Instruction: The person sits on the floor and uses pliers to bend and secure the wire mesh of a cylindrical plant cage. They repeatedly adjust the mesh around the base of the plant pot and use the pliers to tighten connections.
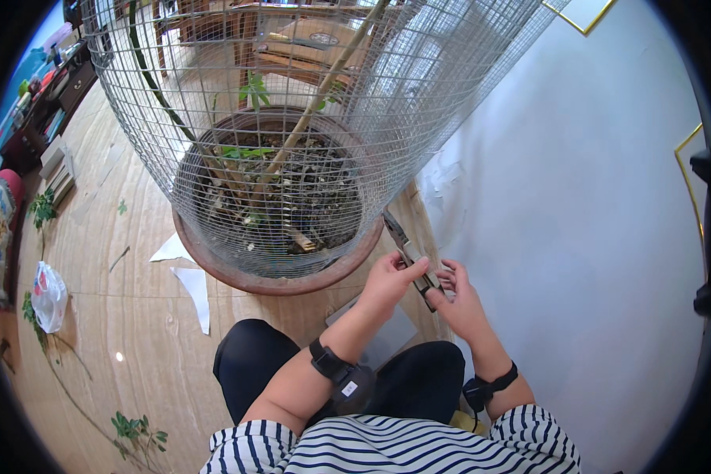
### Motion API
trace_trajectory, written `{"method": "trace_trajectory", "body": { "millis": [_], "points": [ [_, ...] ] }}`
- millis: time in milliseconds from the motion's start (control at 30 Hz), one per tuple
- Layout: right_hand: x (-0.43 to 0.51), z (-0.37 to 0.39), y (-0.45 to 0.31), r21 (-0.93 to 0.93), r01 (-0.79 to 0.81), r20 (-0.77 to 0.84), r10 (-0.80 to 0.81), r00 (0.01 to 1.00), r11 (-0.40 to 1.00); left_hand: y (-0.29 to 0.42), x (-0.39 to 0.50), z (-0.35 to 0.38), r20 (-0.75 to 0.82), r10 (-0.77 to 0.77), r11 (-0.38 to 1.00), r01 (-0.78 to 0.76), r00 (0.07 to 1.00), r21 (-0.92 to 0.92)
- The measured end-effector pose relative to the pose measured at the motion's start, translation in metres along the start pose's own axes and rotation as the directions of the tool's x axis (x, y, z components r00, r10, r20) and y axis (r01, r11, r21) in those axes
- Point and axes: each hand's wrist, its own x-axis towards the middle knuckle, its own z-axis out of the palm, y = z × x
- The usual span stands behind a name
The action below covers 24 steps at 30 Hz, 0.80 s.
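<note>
A pair of pliers [400, 237] with a dark metal head slants between my hands, its jaws at the lower edge of a cylinder of wire mesh [225, 249]. My left hand [388, 278] grips the pliers around the middle, thumb along the handle. At the handle ends, my right hand [461, 302] has its thumb against the tool and its fingers partly spread behind. The mesh rises from inside a round brown plant pot [296, 287]. Within it, dark soil [326, 189] and a plant stem [299, 127] with a few green leaves show through the wires.
Close on the right stands a white wall [557, 237] with peeling paint. Torn white paper [195, 296], a plastic bag [49, 296] and cut leafy branches [136, 429] lie on the floor to the left. Wooden chairs [308, 41] stand behind the mesh; a grey flat panel [385, 338] lies below my arms.
</note>
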Motion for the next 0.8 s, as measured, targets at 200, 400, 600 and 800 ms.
{"method": "trace_trajectory", "body": {
  "millis": [200,400,600,800],
  "points": [
    [-0.009,0.024,-0.003,-0.805,0.250,-0.139,-0.580,0.802,0.538,-0.004,0.004,0.027,-0.242,0.134,0.977,-0.088,0.961,0.192],
    [0.005,0.011,0.009,-0.446,0.240,-0.168,-0.344,0.924,0.862,-0.003,0.005,0.014,-0.216,0.150,0.910,-0.049,0.965,0.413],
    [0.029,-0.041,0.025,0.519,-0.439,0.553,0.103,0.827,0.733,-0.016,0.008,-0.009,0.059,0.142,0.987,-0.146,0.988,0.067],
    [0.008,-0.012,0.049,0.636,-0.771,0.747,-0.238,0.621,-0.016,0.007,-0.006,0.011,0.155,0.075,0.979,-0.043,0.985,-0.199]
  ]
}}
